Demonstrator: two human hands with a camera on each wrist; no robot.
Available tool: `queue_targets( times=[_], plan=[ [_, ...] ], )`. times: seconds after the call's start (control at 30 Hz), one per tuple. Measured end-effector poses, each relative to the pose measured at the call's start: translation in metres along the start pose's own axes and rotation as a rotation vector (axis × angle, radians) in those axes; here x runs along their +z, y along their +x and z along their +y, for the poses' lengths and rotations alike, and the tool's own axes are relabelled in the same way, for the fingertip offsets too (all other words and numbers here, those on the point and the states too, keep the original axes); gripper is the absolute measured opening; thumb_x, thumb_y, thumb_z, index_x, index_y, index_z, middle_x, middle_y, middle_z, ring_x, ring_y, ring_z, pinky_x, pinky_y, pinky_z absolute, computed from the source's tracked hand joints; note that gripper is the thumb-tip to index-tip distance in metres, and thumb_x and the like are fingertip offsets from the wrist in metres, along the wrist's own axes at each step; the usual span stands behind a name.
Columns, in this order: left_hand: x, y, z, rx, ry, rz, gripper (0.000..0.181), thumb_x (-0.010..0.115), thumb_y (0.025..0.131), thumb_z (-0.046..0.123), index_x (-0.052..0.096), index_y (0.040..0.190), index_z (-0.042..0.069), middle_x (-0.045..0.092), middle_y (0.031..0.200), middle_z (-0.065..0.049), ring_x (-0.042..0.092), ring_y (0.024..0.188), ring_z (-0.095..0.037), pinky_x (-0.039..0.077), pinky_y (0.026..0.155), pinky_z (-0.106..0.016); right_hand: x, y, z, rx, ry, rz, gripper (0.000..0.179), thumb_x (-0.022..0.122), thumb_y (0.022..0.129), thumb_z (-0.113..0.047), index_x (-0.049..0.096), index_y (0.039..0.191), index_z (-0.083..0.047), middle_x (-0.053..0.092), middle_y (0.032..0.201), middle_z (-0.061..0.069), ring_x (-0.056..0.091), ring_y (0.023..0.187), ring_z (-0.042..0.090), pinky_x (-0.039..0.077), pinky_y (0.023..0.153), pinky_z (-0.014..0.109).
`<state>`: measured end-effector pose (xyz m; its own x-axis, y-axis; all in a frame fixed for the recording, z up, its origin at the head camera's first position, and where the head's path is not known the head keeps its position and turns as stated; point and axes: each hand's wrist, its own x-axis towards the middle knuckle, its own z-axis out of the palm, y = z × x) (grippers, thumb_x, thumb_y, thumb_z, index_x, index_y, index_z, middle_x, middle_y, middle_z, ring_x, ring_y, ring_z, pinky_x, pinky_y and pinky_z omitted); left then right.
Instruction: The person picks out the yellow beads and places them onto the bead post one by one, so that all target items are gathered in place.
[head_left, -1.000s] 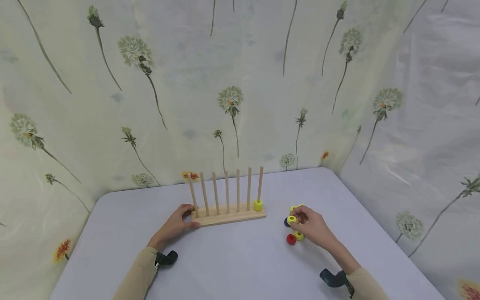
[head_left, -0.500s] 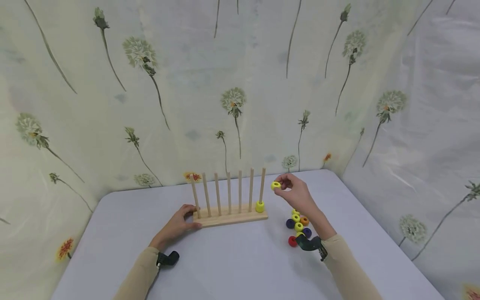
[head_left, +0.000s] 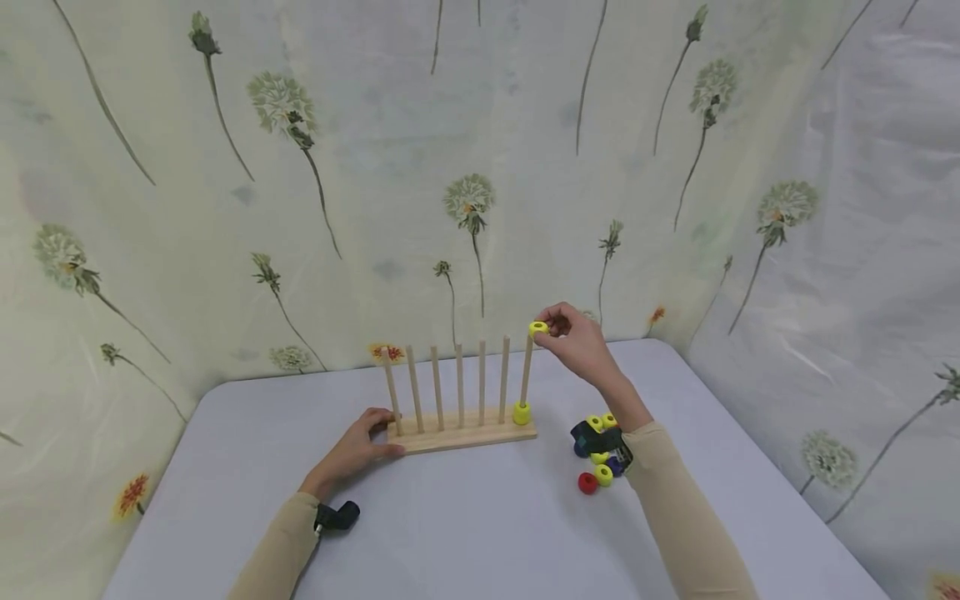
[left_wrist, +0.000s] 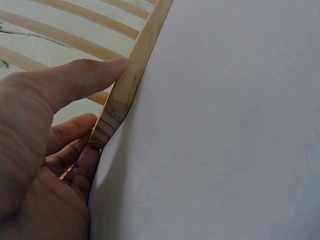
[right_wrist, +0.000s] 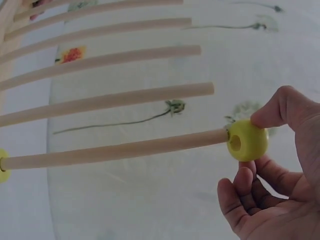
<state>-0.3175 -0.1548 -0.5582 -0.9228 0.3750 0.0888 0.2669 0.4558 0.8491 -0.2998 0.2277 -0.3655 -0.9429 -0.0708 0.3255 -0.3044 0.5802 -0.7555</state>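
Note:
A wooden peg rack (head_left: pixel 465 437) with several upright pegs stands on the table. My left hand (head_left: pixel 356 450) grips its left end; in the left wrist view the thumb (left_wrist: pixel 92 75) lies against the long front face and the fingers reach behind the end. Up at the tip of the rightmost peg (head_left: pixel 527 375), my right hand (head_left: pixel 579 343) pinches a yellow bead (right_wrist: pixel 254 141) between thumb and fingers. The right wrist view has the bead's hole facing the peg, right at the peg's tip and slightly off it. Another yellow bead (head_left: pixel 522 414) sits at that peg's foot.
Right of the rack lie loose beads: a red bead (head_left: pixel 588 483), a yellow bead (head_left: pixel 603 475) and several more yellow and dark blue ones. The right wrist camera (head_left: pixel 596 439) partly hides them. A flower-print cloth (head_left: pixel 390 167) hangs behind the white table (head_left: pixel 465 533).
My right hand has picked a yellow bead out of the loose group and carried it up and left to the rightmost peg's tip. My left hand keeps its grip on the rack.

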Motion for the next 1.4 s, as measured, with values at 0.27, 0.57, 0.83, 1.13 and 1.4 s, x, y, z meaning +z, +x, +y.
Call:
queue_targets(
  times=[0.27, 0.57, 0.83, 1.13, 1.4],
  plan=[
    [0.0, -0.001, 0.002, -0.02, -0.019, -0.011, 0.057, 0.084, 0.075, 0.027, 0.059, 0.122, 0.007, 0.051, 0.129, -0.008, 0.048, 0.127, -0.03, 0.034, 0.111, -0.048, 0.005, 0.005, 0.002, -0.008, 0.007, 0.005, 0.025, 0.069, 0.087, -0.016, 0.061, 0.109, -0.006, 0.059, 0.094, 0.009, 0.053, 0.084, 0.021, 0.047, 0.073, 0.028],
    [-0.001, 0.001, 0.001, -0.022, -0.011, 0.0, 0.058, 0.084, 0.073, 0.028, 0.06, 0.121, 0.007, 0.051, 0.129, -0.008, 0.048, 0.127, -0.029, 0.034, 0.111, -0.049, 0.01, 0.007, 0.006, -0.006, -0.006, -0.026, 0.025, 0.069, 0.088, -0.017, 0.061, 0.108, -0.006, 0.059, 0.094, 0.009, 0.052, 0.084, 0.021, 0.046, 0.072, 0.028],
    [0.0, 0.0, 0.003, -0.023, -0.008, 0.005, 0.058, 0.084, 0.074, 0.026, 0.06, 0.122, 0.006, 0.051, 0.129, -0.009, 0.048, 0.127, -0.031, 0.034, 0.111, -0.05, 0.014, 0.005, 0.01, 0.009, 0.003, -0.018, 0.025, 0.069, 0.087, -0.021, 0.061, 0.108, -0.009, 0.058, 0.096, 0.007, 0.052, 0.085, 0.021, 0.046, 0.074, 0.031],
    [0.0, -0.002, 0.005, -0.043, -0.007, -0.004, 0.058, 0.084, 0.074, 0.027, 0.059, 0.123, 0.008, 0.051, 0.13, -0.008, 0.047, 0.129, -0.03, 0.033, 0.112, -0.048, 0.015, 0.002, 0.016, 0.01, 0.0, -0.026, 0.028, 0.068, 0.089, -0.024, 0.061, 0.109, -0.007, 0.059, 0.098, 0.008, 0.052, 0.086, 0.021, 0.046, 0.076, 0.033],
    [-0.003, -0.003, 0.008, -0.028, -0.013, -0.021, 0.056, 0.083, 0.075, 0.03, 0.06, 0.122, 0.01, 0.051, 0.131, -0.008, 0.046, 0.129, -0.03, 0.033, 0.112, -0.049, 0.008, -0.006, 0.018, 0.021, 0.048, -0.041, 0.028, 0.067, 0.09, -0.025, 0.06, 0.111, -0.008, 0.059, 0.102, 0.007, 0.055, 0.091, 0.021, 0.048, 0.082, 0.034]
  ],
)
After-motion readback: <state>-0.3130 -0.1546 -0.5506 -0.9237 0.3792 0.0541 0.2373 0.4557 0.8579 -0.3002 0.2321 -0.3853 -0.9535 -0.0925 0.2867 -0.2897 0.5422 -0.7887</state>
